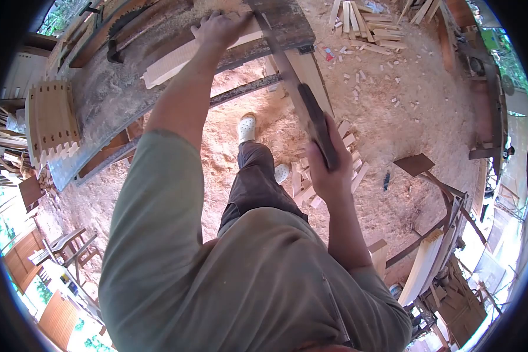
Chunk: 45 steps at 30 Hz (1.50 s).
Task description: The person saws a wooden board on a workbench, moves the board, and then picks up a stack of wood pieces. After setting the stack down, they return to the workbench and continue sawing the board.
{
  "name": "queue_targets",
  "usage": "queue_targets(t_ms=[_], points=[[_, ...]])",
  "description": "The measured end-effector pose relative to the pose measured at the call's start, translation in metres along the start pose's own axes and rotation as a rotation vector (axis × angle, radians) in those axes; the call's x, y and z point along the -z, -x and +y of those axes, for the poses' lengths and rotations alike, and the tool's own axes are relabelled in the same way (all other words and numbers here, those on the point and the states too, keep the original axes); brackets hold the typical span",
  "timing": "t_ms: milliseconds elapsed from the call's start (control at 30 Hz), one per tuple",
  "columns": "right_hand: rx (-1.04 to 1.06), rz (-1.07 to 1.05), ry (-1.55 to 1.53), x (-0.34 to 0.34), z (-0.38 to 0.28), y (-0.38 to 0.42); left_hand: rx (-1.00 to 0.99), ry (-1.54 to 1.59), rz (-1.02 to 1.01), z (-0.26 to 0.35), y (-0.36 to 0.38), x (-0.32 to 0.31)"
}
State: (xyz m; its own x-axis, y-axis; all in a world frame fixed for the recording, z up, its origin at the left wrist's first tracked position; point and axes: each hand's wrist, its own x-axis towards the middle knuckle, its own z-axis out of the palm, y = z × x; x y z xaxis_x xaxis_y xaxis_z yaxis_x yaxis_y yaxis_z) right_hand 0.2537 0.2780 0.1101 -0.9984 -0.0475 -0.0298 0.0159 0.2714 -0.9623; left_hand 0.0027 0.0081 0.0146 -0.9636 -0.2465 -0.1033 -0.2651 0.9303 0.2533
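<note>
My left hand [216, 32] rests on a pale wooden board [171, 64] at the edge of the dusty workbench [108, 97], fingers spread and thumb out to the right. My right hand [330, 161] is wrapped round the dark handle of a handsaw [318, 120]. Its long blade slants up and away from me, and the far part overlaps the right end of the board. That blade passes close to the right of my left thumb.
Another saw [116, 44] lies on the bench at the left, near a slatted wooden piece [53, 120] with slots along its edges. Stacked wood strips [372, 26] and small offcuts litter the sawdust-covered floor [405, 117]. More strips [355, 155] lie by my feet. A wooden frame [452, 217] stands at the right.
</note>
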Motion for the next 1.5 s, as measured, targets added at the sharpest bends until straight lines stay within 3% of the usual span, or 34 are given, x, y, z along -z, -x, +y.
queue_targets(t_ms=[67, 233, 433, 500, 533, 733, 833, 900, 1033, 1067, 1167, 1233, 1300, 1367, 1400, 1500], points=[[0.090, 0.021, -0.018, 0.002, 0.002, 0.002, 0.013, 0.022, 0.074, 0.001, -0.001, -0.004], [-0.048, -0.025, 0.027, -0.022, -0.014, -0.057, 0.009, -0.002, 0.073, -0.006, -0.006, -0.010], [0.147, 0.066, -0.045, -0.018, -0.001, -0.034, -0.013, -0.052, 0.046, -0.001, -0.005, 0.000], [-0.069, -0.003, 0.013, -0.023, -0.015, -0.052, -0.029, -0.052, 0.016, 0.001, 0.003, 0.001], [-0.064, -0.001, 0.012, -0.026, -0.015, -0.059, -0.017, -0.026, 0.020, 0.001, 0.004, -0.001], [-0.012, 0.035, 0.004, -0.023, 0.003, -0.047, 0.002, -0.025, 0.014, 0.003, 0.004, 0.002], [0.182, 0.063, -0.030, -0.027, -0.001, -0.053, -0.004, -0.028, 0.054, 0.001, -0.001, 0.000], [-0.043, -0.023, 0.015, -0.036, -0.018, -0.083, -0.017, -0.034, 0.064, 0.002, 0.007, -0.001], [-0.048, -0.026, 0.018, -0.035, -0.012, -0.077, 0.029, -0.010, -0.056, 0.006, 0.002, 0.008], [0.098, 0.017, -0.005, -0.032, 0.005, -0.059, 0.021, 0.001, 0.022, 0.005, 0.003, 0.003], [-0.131, 0.013, -0.017, 0.004, -0.005, 0.022, 0.022, 0.036, 0.114, 0.004, 0.005, -0.005], [-0.246, -0.014, -0.066, 0.012, -0.009, 0.032, 0.010, 0.152, 0.213, 0.001, 0.001, -0.009], [0.064, 0.008, 0.072, 0.007, -0.002, 0.006, 0.035, 0.112, 0.147, 0.005, 0.007, 0.002], [-0.082, -0.091, 0.051, -0.020, -0.022, -0.063, 0.050, 0.082, 0.094, 0.010, 0.013, 0.006], [-0.059, -0.064, 0.067, -0.035, -0.022, -0.088, 0.046, 0.091, 0.093, 0.008, 0.011, 0.005], [-0.012, -0.017, 0.066, -0.040, -0.018, -0.090, 0.050, 0.100, 0.119, 0.003, 0.003, 0.000]])
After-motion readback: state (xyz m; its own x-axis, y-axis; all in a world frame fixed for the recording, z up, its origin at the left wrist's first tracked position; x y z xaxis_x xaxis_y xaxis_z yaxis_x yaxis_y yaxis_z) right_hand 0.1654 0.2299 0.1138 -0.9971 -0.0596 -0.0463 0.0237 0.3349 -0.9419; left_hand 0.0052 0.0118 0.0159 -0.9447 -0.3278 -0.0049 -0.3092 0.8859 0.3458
